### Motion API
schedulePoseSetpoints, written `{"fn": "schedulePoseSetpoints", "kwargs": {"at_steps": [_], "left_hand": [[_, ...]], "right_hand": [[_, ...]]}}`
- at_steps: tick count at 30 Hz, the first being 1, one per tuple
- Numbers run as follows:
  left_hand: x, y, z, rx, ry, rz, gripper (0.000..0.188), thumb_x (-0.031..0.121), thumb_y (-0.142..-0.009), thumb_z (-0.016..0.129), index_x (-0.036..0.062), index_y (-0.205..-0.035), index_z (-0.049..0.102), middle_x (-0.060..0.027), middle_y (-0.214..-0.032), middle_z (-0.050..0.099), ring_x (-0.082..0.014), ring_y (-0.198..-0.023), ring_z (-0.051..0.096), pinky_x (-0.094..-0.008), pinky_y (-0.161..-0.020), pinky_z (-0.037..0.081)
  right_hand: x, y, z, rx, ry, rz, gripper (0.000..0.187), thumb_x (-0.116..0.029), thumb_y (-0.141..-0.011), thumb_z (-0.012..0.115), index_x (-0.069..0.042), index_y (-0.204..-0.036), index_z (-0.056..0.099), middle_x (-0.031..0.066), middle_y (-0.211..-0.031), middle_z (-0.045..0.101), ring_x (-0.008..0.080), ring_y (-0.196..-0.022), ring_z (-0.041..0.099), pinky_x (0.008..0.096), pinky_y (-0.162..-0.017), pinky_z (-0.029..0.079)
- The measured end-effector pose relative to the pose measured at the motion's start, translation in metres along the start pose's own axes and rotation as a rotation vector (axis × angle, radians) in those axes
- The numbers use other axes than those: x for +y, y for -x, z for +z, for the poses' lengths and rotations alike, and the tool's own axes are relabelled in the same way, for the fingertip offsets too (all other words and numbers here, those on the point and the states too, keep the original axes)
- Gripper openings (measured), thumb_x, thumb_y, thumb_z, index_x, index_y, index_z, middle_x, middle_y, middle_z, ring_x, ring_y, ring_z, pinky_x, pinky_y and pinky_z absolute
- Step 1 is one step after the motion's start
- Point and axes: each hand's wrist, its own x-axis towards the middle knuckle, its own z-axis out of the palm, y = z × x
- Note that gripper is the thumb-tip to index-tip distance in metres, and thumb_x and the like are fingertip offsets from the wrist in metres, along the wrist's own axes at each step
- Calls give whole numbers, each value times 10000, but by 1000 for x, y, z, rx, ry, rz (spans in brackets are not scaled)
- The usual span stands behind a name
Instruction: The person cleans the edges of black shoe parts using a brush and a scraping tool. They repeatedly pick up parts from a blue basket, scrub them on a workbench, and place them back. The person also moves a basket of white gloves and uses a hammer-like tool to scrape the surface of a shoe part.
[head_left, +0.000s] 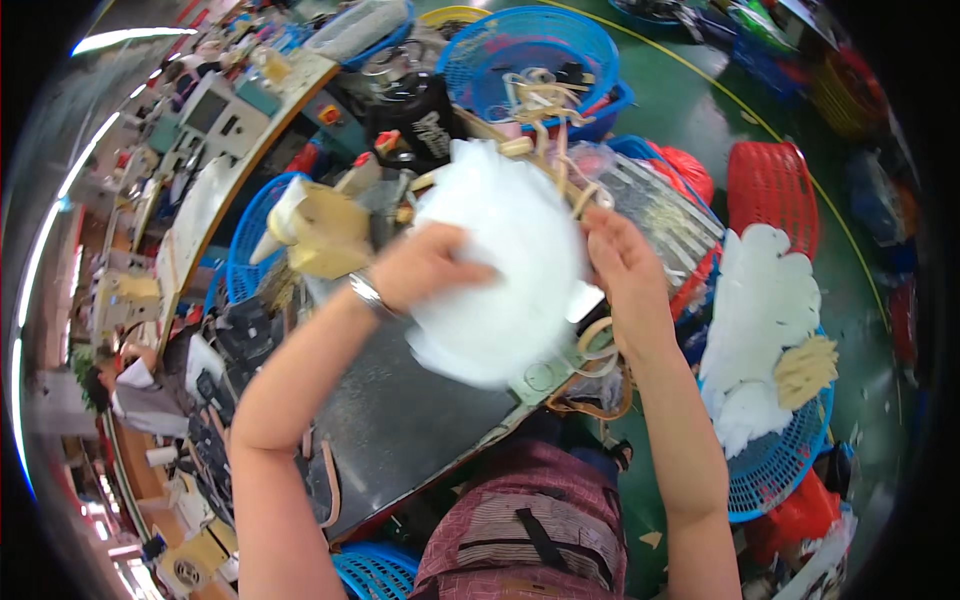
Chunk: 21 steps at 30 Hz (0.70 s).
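Observation:
Both hands hold a big white soft sheet of padding (500, 270) above a dark work surface (400, 420). My left hand (425, 265) grips its left edge, a metal bracelet on that wrist. My right hand (620, 280) pinches its right edge. The sheet is blurred at the bottom. Tan loops of strap (595, 345) lie under it near my right wrist.
A blue basket (775, 455) at the right holds a stack of white cut pieces (760, 310) and tan pieces (805, 370). Another blue basket (530, 50) with tan straps sits at the top, a red basket (775, 190) beside it. A machine (320, 225) stands at the left.

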Motion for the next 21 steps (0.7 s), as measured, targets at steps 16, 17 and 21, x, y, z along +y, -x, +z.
{"fn": "schedulePoseSetpoints", "kwargs": {"at_steps": [16, 17, 21], "left_hand": [[-80, -73, 11, 921, -438, 363, 548, 145, -879, 518, -16, -1342, 272, -152, -1362, 325, -251, -1238, 344, -373, -1026, 276], [-50, -62, 56, 884, -391, 406, 555, 156, -877, 516, -2, -1347, 268, -152, -1372, 318, -258, -1248, 336, -379, -1035, 260], [1, -46, 210, 524, -437, 542, 588, 129, -828, 530, 9, -1342, 271, -155, -1393, 306, -271, -1295, 287, -406, -1062, 208]], "right_hand": [[212, 265, -589, 1657, -106, 471, 266, -197, -806, 617, -72, -1030, 548, 70, -937, 564, 218, -851, 543, 409, -742, 453], [219, 252, -606, 1652, -150, 455, 302, -198, -808, 617, -60, -1064, 533, 83, -989, 567, 240, -907, 544, 430, -779, 448], [227, 209, -653, 1537, -415, 241, 393, -141, -782, 644, 14, -1113, 500, 136, -1010, 567, 265, -851, 565, 415, -767, 468]]}}
